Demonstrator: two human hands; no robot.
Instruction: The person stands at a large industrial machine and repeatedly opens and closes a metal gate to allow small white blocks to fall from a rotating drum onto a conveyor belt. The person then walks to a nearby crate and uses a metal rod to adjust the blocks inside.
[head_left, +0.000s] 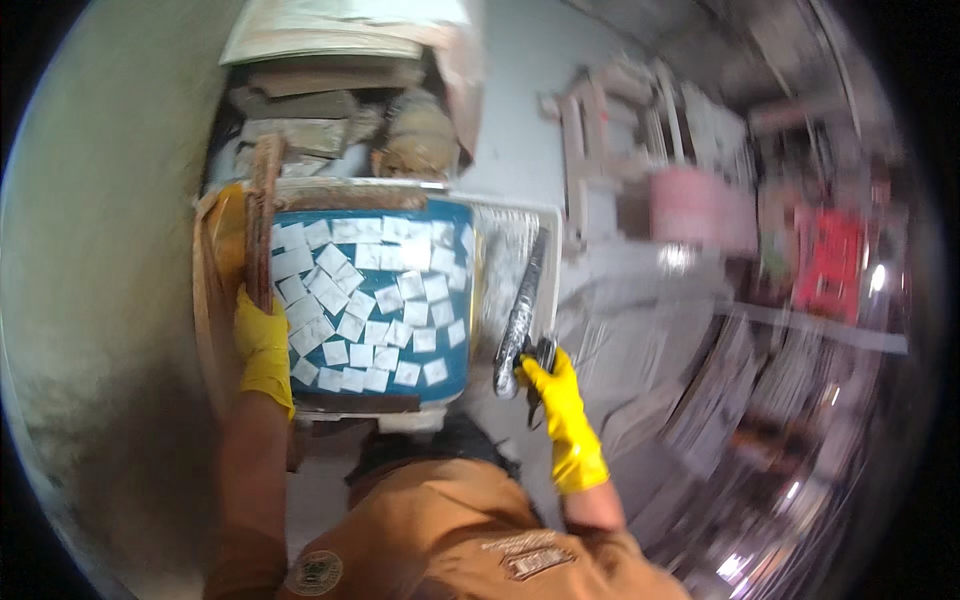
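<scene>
My left hand [262,345], in a yellow rubber glove, is closed on a long brown wooden bar [264,220] along the left side of a blue panel [455,360]. Many small white square pieces with grey marks [327,290] show on the panel, some in rows, others tilted. Off the panel's right side, my yellow-gloved right hand [560,405] grips the black handle of a long, dark bar-shaped tool [520,310] speckled with silver. The tool stands slanted over a whitish, smeared tray [545,225]. My right fingertips are partly blurred.
Beyond the panel is a dark recess with stacked boards [300,135] and a rounded dusty object [418,135]. Whitish frames [610,120], a pink cylinder [703,210] and a red crate [830,260] stand to the right. A plain wall [110,230] fills the left.
</scene>
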